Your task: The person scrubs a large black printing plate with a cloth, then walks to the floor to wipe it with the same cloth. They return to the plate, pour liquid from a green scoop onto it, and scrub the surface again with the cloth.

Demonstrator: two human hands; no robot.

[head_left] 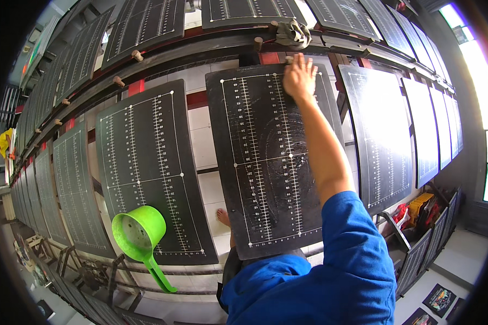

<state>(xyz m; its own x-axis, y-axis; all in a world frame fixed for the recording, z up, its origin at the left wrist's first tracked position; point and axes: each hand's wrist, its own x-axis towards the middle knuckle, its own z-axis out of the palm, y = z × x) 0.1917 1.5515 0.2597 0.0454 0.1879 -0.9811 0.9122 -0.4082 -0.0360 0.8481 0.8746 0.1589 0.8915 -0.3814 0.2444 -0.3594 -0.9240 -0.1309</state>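
My right hand (300, 77) lies at the far end of a black board (268, 179), on its right half. Its fingers are stretched out and spread, slightly blurred. A small dull thing shows beside the fingertips, and I cannot make out what it is. White lines, dots and scale marks cover the board, and wet-looking, curved smears run across its middle. Just beyond the fingers, a crumpled grey cloth (293, 35) hangs over a dark rail. My left hand is out of view.
To the left, a green dipper (140, 234) with cloudy liquid rests on another marked board (141, 130). A glare-lit board (382, 135) lies to the right. Beyond runs a dark rail (211, 46) with wooden pegs. Colourful packages (420, 210) sit at lower right.
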